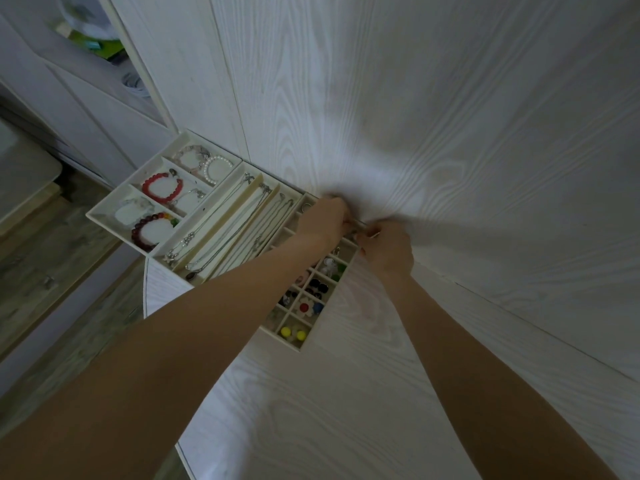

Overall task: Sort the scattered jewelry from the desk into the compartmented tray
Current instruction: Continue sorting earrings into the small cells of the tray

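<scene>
Over the tray's [104, 219] small right-hand squares, left hand [325, 216] and right hand [386, 249] meet, fingers curled, pinching a thin silvery piece [360, 224] between them; type unclear. Risk: it slips and lands in a wrong square or among the earrings [306, 308]. Bracelets [162, 187] and chains [221, 230] lie further left. Beyond: white woodgrain desk [346, 393], matching wall panel [450, 116], shelving at far left
</scene>
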Demonstrator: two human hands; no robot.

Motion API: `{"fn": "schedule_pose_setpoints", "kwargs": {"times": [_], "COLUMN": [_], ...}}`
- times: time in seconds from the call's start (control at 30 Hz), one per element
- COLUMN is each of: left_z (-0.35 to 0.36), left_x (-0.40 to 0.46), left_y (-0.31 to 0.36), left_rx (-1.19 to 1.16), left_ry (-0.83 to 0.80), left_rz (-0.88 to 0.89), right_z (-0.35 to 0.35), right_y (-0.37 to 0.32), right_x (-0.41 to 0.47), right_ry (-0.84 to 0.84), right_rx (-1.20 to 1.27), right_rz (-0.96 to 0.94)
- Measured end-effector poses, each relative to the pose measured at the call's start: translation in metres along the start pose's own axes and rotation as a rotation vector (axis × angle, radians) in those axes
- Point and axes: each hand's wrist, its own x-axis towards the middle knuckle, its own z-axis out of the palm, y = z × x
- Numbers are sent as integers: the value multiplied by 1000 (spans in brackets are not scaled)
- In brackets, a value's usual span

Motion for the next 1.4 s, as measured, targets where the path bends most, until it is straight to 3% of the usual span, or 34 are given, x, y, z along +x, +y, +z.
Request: {"fn": "schedule_pose_setpoints", "kwargs": {"times": [0.23, 0.37, 0.47, 0.73, 0.93, 1.07, 1.4], "left_z": [2, -2, -6, -3, -7, -11, -11], "left_x": [-5, -18, -26, -32, -33, -33, -31], "left_y": [-3, -13, -20, -24, -24, -23, -18], "left_rx": [-68, -133, -69, 307, 345, 317, 355], "left_ry": [29, 79, 126, -12, -20, 18, 12], "left_rz": [25, 121, 178, 252, 273, 321, 331], "right_z": [0, 2, 2, 0, -2, -12, -15], "right_y": [-3, 1, 2, 0, 3, 10, 5], "right_x": [-8, -9, -8, -5, -1, -6, -7], "right_ry": [46, 44, 23, -3, 78, 117, 13], "right_rx": [-258, -282, -263, -342, -557, -576, -751], "right_rz": [-157, -220, -228, -253, -371, -416, -521]}}
